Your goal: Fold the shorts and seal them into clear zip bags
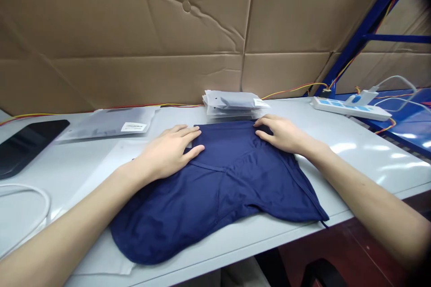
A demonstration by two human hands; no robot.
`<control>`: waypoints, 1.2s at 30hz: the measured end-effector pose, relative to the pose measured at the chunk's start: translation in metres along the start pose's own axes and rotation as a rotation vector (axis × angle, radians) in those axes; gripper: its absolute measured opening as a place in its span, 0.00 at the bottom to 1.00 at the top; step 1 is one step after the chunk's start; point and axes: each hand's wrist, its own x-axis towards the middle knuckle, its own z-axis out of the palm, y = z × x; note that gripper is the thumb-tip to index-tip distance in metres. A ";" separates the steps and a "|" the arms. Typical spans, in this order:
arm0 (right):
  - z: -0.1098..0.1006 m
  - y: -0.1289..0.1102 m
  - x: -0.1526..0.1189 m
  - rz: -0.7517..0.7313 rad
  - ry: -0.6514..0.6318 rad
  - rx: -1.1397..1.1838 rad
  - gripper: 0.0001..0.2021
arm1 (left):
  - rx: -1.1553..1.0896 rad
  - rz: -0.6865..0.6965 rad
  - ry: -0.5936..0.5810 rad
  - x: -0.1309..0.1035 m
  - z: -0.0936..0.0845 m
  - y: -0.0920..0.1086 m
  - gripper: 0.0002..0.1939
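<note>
Two bare hands of yours rest on a navy garment (202, 206), spread across the middle of the white table (289, 107) and reaching near its front edge. At the far left lies a dark, phone-like slab (27, 148), then a labelled packet (97, 129), with a thin translucent sheet (104, 255) lying partly under the cloth. Your left hand (166, 150) is flat and loosely open, thumb apart from the fingers, pressing on the upper left edge rather than clutching it. Between your hands, the fabric looks light, thin and soft, with a faint sheen; expect it to slide easily and wrinkle if pushed from one point, though it should not be fragile. Press with a broad palm to smooth it, and lift it by the seamed edges or the two upper corners, never by the slack middle. Behind it sits a stack of packets (232, 101). Your right hand (284, 133) curls over the upper right corner; you cannot tell whether fingers and thumb pinch cloth there. Beyond, at the right, is a power strip (336, 106), well apart from the garment.
</note>
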 end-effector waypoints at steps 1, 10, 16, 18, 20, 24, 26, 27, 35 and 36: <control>0.000 0.000 0.000 0.002 -0.002 -0.001 0.13 | 0.000 0.000 -0.001 0.000 0.000 0.000 0.36; 0.000 0.003 -0.001 0.007 -0.003 0.017 0.13 | -0.042 -0.004 0.015 0.000 0.001 0.000 0.36; 0.000 0.006 0.000 -0.012 -0.007 0.028 0.12 | -0.054 0.010 0.034 0.001 0.002 -0.002 0.35; 0.000 0.007 0.000 -0.014 -0.002 0.032 0.12 | -0.048 0.016 0.046 0.001 0.003 -0.003 0.35; 0.000 0.007 0.000 -0.010 0.004 0.032 0.12 | -0.040 0.021 0.048 0.001 0.004 -0.004 0.36; 0.000 0.008 -0.001 -0.028 0.008 0.041 0.12 | -0.043 0.036 0.057 0.001 0.005 -0.004 0.35; 0.000 0.008 -0.001 -0.045 0.034 0.042 0.12 | -0.044 0.057 0.079 0.001 0.004 -0.004 0.35; -0.001 0.008 -0.001 -0.047 0.053 0.039 0.11 | -0.043 0.070 0.092 0.001 0.004 -0.003 0.34; 0.000 0.012 0.000 -0.041 0.084 -0.024 0.12 | -0.018 0.075 0.097 0.001 0.002 -0.001 0.34; 0.000 0.012 0.001 -0.045 0.069 -0.024 0.12 | -0.020 0.070 0.087 0.001 0.002 -0.001 0.35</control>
